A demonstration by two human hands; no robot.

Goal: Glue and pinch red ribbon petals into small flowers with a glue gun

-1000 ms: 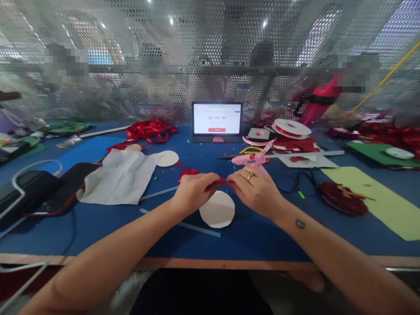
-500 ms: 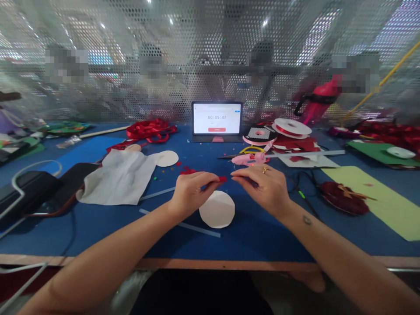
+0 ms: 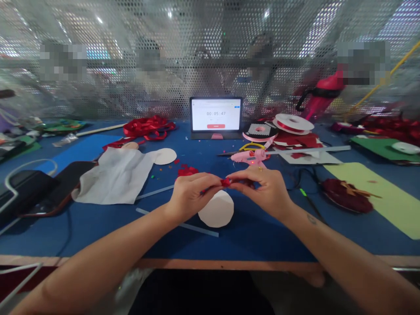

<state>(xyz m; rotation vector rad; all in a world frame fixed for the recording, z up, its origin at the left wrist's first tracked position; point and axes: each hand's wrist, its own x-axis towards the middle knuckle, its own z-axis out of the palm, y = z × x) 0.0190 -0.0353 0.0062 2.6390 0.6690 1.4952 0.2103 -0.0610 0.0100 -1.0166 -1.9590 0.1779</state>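
A small piece of red ribbon (image 3: 225, 182) is pinched between both hands above the blue table (image 3: 98, 227). My left hand (image 3: 190, 192) grips its left end with thumb and fingers pressed together. My right hand (image 3: 262, 188), with a ring on one finger, pinches its right end. Just below the hands lies a white paper disc (image 3: 215, 210). A pink glue gun (image 3: 251, 157) rests on the table just beyond my right hand.
A tablet (image 3: 215, 116) showing a timer stands at the back centre. White cloth (image 3: 114, 175), another white disc (image 3: 165, 156), red ribbon loops (image 3: 147, 127), ribbon spools (image 3: 292, 123), a yellow-green sheet (image 3: 377, 192) and a dark red bundle (image 3: 344, 194) surround the hands. Perforated screen behind, with people beyond.
My right hand let go and drew slightly away half a second ago, then came back to pinch the red ribbon again. The view tilted slightly.
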